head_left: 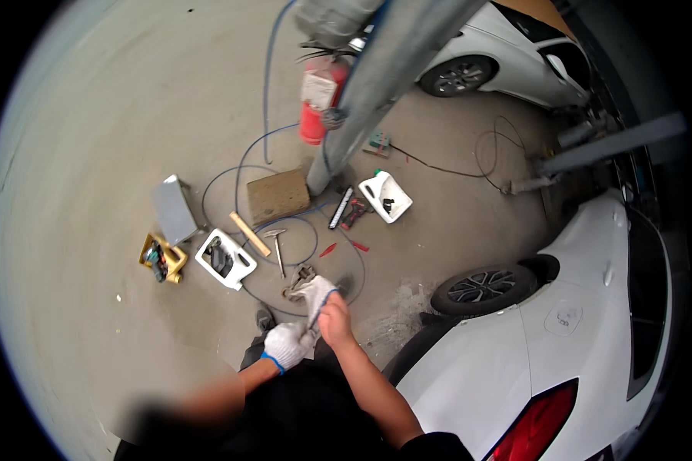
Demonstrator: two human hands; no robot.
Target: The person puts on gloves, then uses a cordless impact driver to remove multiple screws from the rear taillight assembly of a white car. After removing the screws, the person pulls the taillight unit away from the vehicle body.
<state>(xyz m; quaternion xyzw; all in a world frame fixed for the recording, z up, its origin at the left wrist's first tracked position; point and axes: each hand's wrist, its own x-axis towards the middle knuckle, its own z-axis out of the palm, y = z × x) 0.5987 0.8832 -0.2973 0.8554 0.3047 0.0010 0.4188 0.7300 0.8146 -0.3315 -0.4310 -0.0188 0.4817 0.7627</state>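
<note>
Right hand [334, 321], bare, has its fingers drawn in at the blue-edged cuff of a loose glove [313, 293]; whether it pinches the cuff or is partly inside, I cannot tell. Left hand [286, 343] wears the matching white glove and meets the loose one's lower end, though how firmly its fingers close there is unclear.

That loose glove is in front of the body, above the floor. So one hand is covered and the other is not: as I judge it, the pair is half on, and whether gloves are going on or coming off does not show.

Just beyond, a metal part [291, 291] lies partly hidden on the floor. Farther out are a hammer [279, 254], a wood stick [251, 235], a drill [354, 213] and a cut-open jug [243, 271] with things in it. None of these is in hand. A wood block [277, 195] sits by the post [388, 73], and a white car [469, 376] stands at the right.
</note>
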